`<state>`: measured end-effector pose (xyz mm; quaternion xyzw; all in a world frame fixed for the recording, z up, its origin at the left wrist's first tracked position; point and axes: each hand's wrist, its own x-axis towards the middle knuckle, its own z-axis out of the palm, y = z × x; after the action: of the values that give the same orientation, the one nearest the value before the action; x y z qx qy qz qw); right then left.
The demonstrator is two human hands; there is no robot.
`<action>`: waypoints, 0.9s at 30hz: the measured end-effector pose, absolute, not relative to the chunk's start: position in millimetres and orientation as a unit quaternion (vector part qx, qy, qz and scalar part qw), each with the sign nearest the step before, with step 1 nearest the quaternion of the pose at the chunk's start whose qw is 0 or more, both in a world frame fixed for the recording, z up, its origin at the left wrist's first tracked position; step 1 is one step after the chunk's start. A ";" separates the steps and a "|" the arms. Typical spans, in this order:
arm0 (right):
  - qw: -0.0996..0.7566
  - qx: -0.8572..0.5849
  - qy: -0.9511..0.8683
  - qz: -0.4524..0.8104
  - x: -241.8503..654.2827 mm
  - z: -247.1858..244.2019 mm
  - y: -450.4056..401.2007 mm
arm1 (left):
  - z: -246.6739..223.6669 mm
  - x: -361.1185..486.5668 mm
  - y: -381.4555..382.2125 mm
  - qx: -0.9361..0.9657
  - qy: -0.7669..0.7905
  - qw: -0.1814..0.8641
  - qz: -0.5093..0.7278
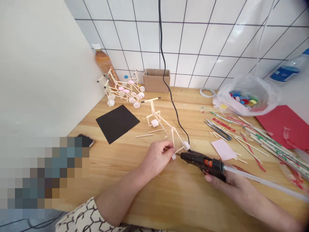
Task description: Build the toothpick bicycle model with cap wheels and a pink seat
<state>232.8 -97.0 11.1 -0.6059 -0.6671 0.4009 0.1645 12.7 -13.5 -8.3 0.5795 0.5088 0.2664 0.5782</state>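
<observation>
Now, left hand (158, 158): we pinch the stick tricycle (173, 129), fingertips closed
Right hand (229, 182): we grip the hot-glue gun (205, 162), hand closed (nozzle near left hand)
Stick tricycle: on wooden table (154, 196), before cardboard box (156, 84)

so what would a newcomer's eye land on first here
Probably the black glue gun in the right hand, its nozzle close to the small stick frame that the left hand steadies. Next, the black square sheet left of that frame, and the bright red sheet at the table's far right.
</observation>
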 end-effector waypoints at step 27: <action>0.140 -0.623 -0.656 0.403 236.5 13.4 -98.9 | -10.2 11.7 -13.6 0.589 0.506 0.571 0.267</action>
<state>236.5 -98.9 13.4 -0.6229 -0.6558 0.4030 0.1396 11.7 -13.6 -10.2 0.5889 0.5060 0.2666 0.5710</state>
